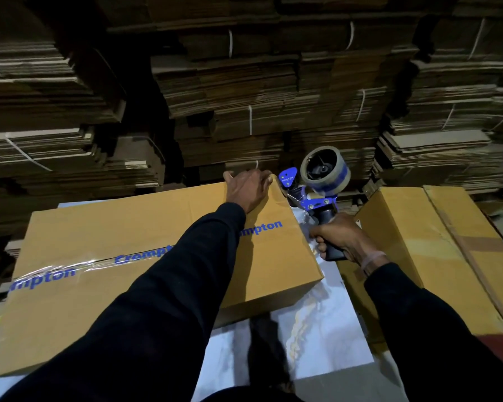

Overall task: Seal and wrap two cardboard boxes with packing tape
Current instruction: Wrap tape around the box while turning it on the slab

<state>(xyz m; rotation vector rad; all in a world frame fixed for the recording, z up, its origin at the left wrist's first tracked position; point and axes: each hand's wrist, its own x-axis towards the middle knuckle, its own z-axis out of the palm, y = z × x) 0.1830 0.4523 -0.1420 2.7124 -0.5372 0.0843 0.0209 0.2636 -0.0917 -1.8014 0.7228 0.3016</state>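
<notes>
Two cardboard boxes lie on a white sheet [325, 329]: one large box [145, 256] fills the centre and lower left of the frame, and a second box [413, 250] sits at the right, apart from the first with the sheet showing between them. Both are closed, so their contents cannot be seen. The large box carries blue lettering and one strip of clear tape [79, 264] running along its top seam from the left edge toward the middle. There is one tape dispenser [317, 192] (blue frame, dark handle, one roll of tape mounted on top), just beside the far right corner of the large box, in the upper centre of the frame. The left hand [249, 190] lies on the far edge of that box near the corner, fingers spread slightly and curled over the edge. The right hand [343, 239] is wrapped tightly around the dispenser's handle, fingers pressed together. Both arms wear dark sleeves. Stacks of flattened cardboard [244, 97], bundled with white string, fill the whole upper half of the frame.
</notes>
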